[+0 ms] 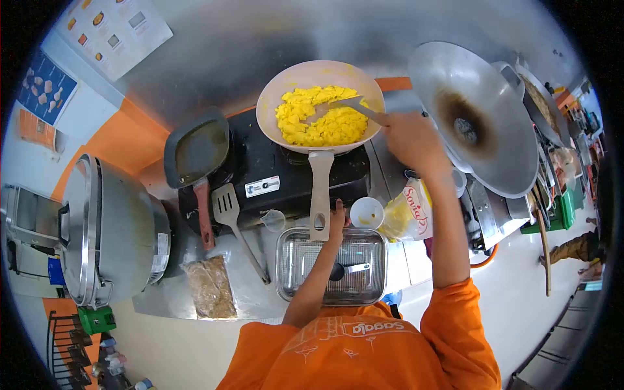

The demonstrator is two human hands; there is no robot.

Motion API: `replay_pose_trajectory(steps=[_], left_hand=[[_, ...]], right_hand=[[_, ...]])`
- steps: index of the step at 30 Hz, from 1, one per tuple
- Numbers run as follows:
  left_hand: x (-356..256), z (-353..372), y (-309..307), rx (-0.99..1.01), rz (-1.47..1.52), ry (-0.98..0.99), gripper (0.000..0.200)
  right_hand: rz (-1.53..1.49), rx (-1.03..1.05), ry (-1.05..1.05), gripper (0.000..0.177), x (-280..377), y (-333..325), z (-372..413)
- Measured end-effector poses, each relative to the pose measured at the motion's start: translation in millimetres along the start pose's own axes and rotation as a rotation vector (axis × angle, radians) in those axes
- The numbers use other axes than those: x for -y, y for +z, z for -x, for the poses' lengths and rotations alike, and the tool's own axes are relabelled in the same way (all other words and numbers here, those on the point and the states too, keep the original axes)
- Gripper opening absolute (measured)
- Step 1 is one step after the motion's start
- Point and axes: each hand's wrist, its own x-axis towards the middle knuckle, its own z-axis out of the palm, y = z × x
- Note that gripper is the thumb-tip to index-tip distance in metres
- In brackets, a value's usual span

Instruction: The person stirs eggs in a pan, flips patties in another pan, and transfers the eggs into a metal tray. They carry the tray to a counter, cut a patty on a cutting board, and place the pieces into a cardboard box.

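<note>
Scrambled eggs [325,127] lie in a cream frying pan [268,107] on the black stove [286,182]. My right hand [416,143] is closed round the handle of a spatula [364,107], whose blade rests among the eggs. My left hand [337,220] is at the stove's front edge, just right of the pan's handle [320,182]. Its fingers look bent, with one pointing up; whatever they grip is hidden. Beside this hand are a white cup [367,213] and a plastic pouch [409,211] with yellow contents.
A dark square pan [195,153] sits on the left burner, near a slotted turner [227,208]. A wire-patterned tray [283,273] and a bag of brown food [211,289] lie in front. A large pot [123,227] stands left, a big wok [487,117] right.
</note>
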Motion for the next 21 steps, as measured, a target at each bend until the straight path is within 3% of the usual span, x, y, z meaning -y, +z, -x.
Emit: replay_pose_trajectory(steps=[2, 3, 5, 6, 8, 9, 11, 14, 17, 20, 21], left_hand=[[-0.6, 0.6, -0.4, 0.021, -0.002, -0.016, 0.025], [-3.4, 3.1, -1.3, 0.032, -0.009, -0.035, 0.024], [7.6, 1.7, -15.6, 0.168, -0.069, 0.156, 0.025], [29.2, -4.0, -35.3, 0.294, -0.115, 0.37, 0.028], [15.1, 1.9, -55.5, 0.572, 0.312, 0.097, 0.039], [-22.9, 29.8, -58.6, 0.686, 0.762, -0.415, 0.048], [-99.0, 82.1, -51.8, 0.649, 0.693, -0.393, 0.045], [-136.0, 99.4, -59.3, 0.713, 0.629, -0.284, 0.034], [-128.7, 91.5, -61.2, 0.772, 0.663, -0.322, 0.019], [-125.1, 89.3, -61.4, 0.785, 0.657, -0.33, 0.015], [-124.7, 89.6, -61.6, 0.784, 0.65, -0.322, 0.014]], right_hand=[[-0.153, 0.043, -0.047, 0.021, -10.0, -9.0, -6.5], [-0.092, 0.012, -0.047, 0.022, -11.2, -2.4, -15.0], [0.032, -0.051, -0.039, 0.023, -16.7, 22.5, -37.4], [0.08, -0.033, -0.02, 0.022, -18.9, 29.0, -47.7], [0.179, 0.0, 0.018, 0.02, -20.6, 34.9, -64.0], [0.179, 0.028, -0.04, 0.019, -24.4, 32.2, -64.9], [0.177, 0.091, -0.155, 0.02, -38.0, 27.2, -60.8], [0.093, 0.74, 0.109, 0.022, -34.2, -22.7, -57.4], [-0.049, 0.855, 0.192, 0.031, -39.1, -36.5, -53.8], [-0.065, 1.041, 0.013, 0.03, -33.4, -20.6, -67.8], [-0.234, 1.082, -0.014, 0.028, -27.1, -9.8, -71.1]])
